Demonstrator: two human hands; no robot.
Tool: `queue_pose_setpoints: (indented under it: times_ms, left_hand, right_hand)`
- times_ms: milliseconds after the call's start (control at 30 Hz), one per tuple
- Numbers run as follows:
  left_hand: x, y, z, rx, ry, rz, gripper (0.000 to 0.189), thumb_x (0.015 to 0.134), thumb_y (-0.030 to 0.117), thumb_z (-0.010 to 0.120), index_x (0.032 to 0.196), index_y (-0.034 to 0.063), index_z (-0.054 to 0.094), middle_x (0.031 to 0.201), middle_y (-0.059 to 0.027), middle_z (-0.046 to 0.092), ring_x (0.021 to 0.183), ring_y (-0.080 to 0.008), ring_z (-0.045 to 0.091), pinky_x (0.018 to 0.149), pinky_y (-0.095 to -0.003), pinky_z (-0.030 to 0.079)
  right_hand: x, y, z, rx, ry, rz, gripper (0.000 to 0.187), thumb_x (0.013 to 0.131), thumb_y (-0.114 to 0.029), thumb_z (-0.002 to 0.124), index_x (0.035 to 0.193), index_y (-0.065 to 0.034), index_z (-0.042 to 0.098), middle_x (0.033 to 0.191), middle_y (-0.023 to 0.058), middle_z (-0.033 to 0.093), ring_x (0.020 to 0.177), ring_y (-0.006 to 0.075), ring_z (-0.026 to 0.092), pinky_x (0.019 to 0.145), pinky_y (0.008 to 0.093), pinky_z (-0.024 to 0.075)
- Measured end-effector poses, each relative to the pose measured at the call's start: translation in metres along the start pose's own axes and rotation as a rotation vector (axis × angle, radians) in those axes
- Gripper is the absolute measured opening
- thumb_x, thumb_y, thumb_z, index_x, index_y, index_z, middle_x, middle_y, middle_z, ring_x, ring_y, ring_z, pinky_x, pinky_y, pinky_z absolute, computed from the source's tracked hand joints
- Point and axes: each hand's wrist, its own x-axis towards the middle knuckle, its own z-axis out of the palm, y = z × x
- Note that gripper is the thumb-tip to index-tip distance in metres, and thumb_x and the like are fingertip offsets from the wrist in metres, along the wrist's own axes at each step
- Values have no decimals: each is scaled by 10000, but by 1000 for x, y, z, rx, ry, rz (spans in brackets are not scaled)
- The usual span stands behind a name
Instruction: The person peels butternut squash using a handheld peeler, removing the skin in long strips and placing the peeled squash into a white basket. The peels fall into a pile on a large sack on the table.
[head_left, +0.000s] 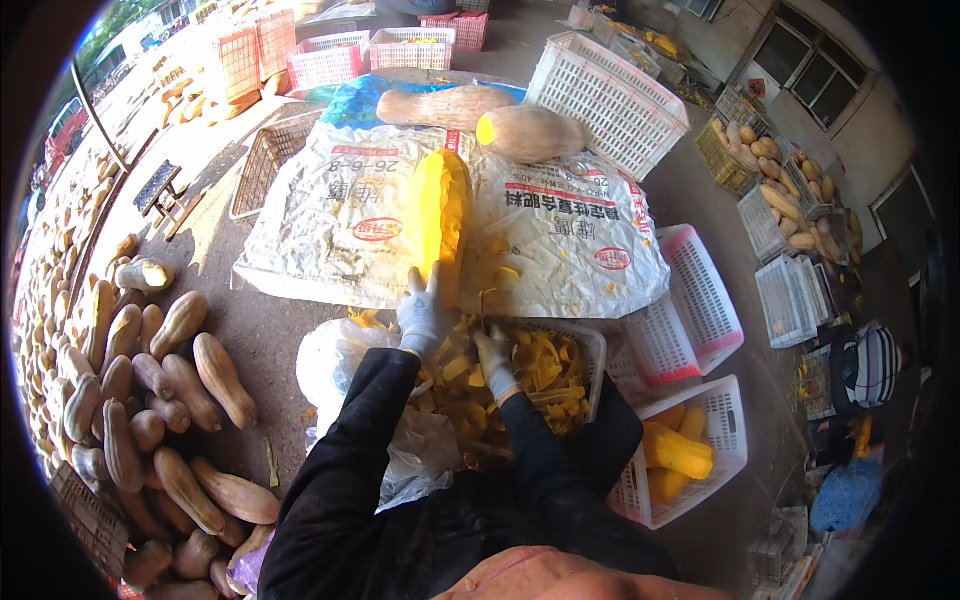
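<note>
A long, mostly peeled squash (441, 217) lies lengthwise on the printed woven sacks (315, 255) that cover the work surface. My left hand (421, 319), in a pale glove, holds its near end with fingers spread along the flesh. My right hand (493, 356), also gloved, is lower and to the right, over a crate of orange peelings (555, 367). The fingers are closed around a thin hand tool (484, 300), probably a peeler, whose tip is blurred. Two unpeeled squashes, one tan (442, 105) and one with a cut yellow end (540, 133), rest at the far edge.
A white crate (607, 105) leans at the back right. At my right, another crate (735, 450) holds peeled squash (675, 450). Unpeeled squashes (180, 322) cover the ground at left. Clear plastic bags (330, 360) bunch beside my left arm. A person (874, 367) is at far right.
</note>
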Motion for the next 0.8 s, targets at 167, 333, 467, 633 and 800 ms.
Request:
queue_pose_setpoints:
  times_ms: [167,333,467,633,800]
  left_hand:
    - [3,-13,16,-63,102,75,983,755,415,794,1576,213,291,1505,-279,379,1199,-489,542,951,-496,532]
    - [7,-46,19,-478,129,-29,1064,734,396,812,1593,121,248,1492,-296,397,1320,-470,482,1048,-478,488]
    - [10,-68,21,-1437,2,1,1139,782,113,856,1628,72,94,1537,-122,384,1353,-244,439,1097,-359,426]
    - [4,-70,15,-1583,-125,-142,1114,866,204,786,1634,221,-21,1468,-141,445,1245,-283,556,887,-434,589]
    - [3,-55,20,-1721,-198,-364,1155,895,217,762,1611,294,-142,1383,-181,519,1048,-336,676,714,-510,633]
  right_hand:
    - [31,27,65,-125,159,31,364,1010,-325,570,1265,-70,628,995,125,690,938,224,645,851,407,520]
    - [34,-10,85,275,97,49,359,957,-310,595,1195,-46,650,969,115,700,918,231,651,855,393,516]
    - [12,-61,68,335,56,71,362,888,-290,633,1121,-18,688,984,115,709,936,226,646,882,372,500]
    - [15,-88,52,228,11,19,346,926,-279,613,1122,0,675,924,58,679,860,149,591,805,325,484]
    - [40,-85,41,-149,104,-139,282,947,-310,582,1003,-36,623,857,189,691,759,302,650,713,420,492]
